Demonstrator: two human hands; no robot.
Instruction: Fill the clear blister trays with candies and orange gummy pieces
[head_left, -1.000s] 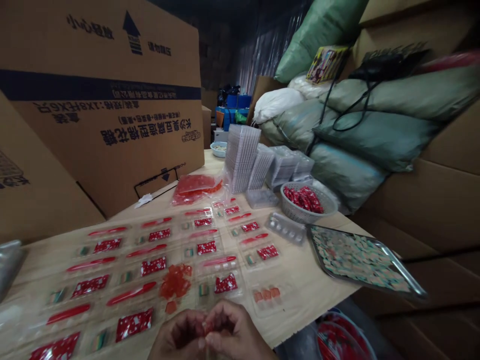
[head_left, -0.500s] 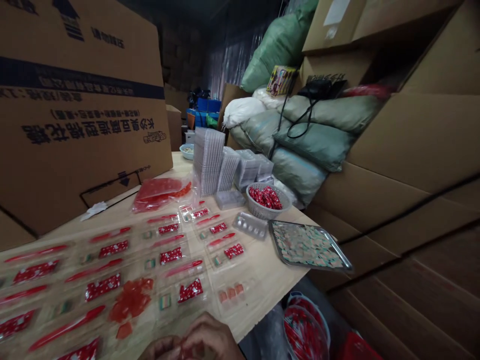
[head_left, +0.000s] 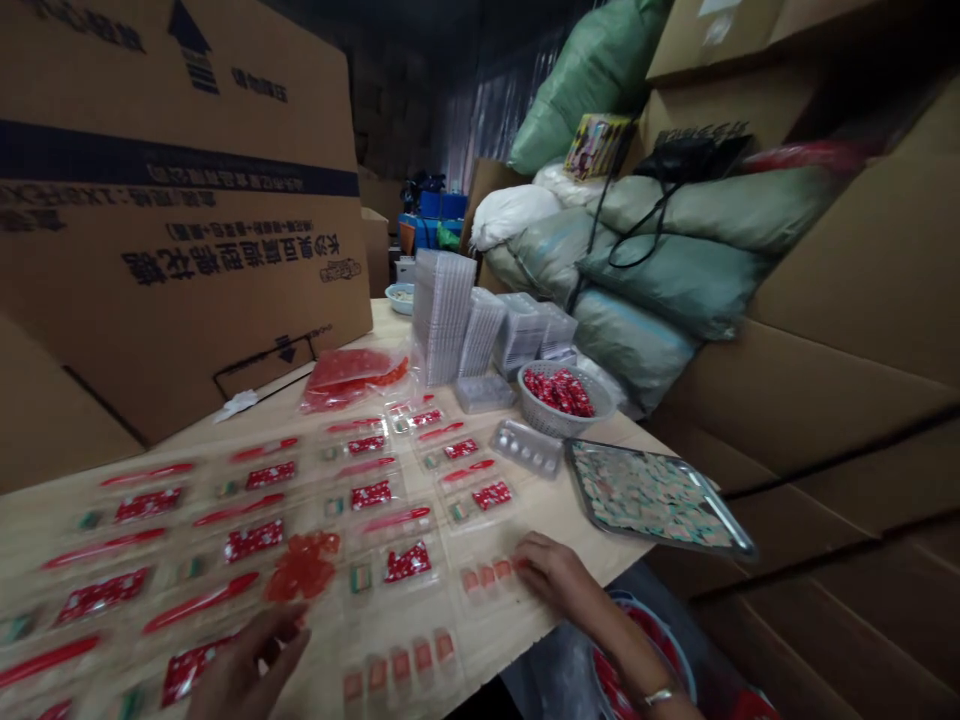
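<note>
Our right hand [head_left: 555, 575] curls at orange row [head_left: 487, 574], axis rising rightward; grip unclear. Left hand [head_left: 251, 665], fingers narrowly parted, nears orange pile [head_left: 302, 568]. Upper-left carton [head_left: 247, 225]: inverted "长沙臭豆腐造型棉花糖".

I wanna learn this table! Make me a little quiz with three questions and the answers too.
1. True or false: the left hand is nearer the metal tray than the right hand is.
2. What fills the round basket? A) green bags B) red packets C) blue cups
3. How many orange pieces are in the front row?

Key: 1 false; 2 B; 3 five.
</note>
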